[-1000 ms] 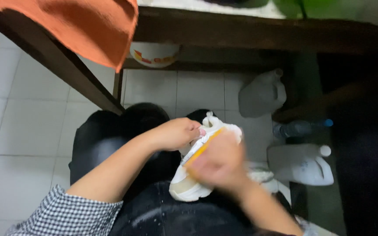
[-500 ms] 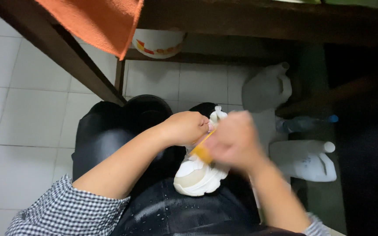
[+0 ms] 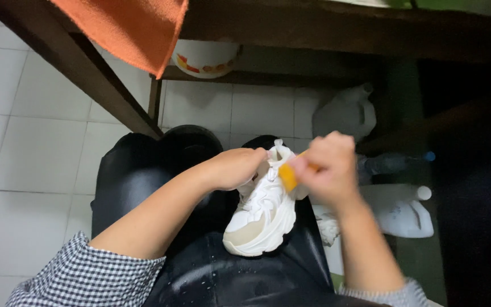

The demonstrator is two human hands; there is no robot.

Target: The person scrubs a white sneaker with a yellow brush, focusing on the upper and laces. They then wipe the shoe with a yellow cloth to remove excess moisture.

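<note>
A white and beige sneaker [image 3: 262, 219] rests on my lap, toe toward me, over black wet-looking trousers [image 3: 143, 176]. My left hand [image 3: 237, 166] grips the shoe's heel end, fingers tucked into the opening. My right hand [image 3: 326, 169] is closed on an orange-yellow brush [image 3: 288, 175] whose head presses against the shoe's upper near the collar. Most of the brush's handle is hidden in my fist.
A dark wooden table [image 3: 313, 28] spans the top, an orange cloth [image 3: 132, 28] hanging from it. A white bowl [image 3: 204, 58] sits on its lower shelf. Translucent plastic jugs [image 3: 345, 116] [image 3: 404, 213] and a bottle [image 3: 393, 162] stand on the white-tiled floor to the right.
My right hand with the brush has shifted up from over the middle of the shoe to the collar, uncovering the laces and toe. The left hand keeps its hold.
</note>
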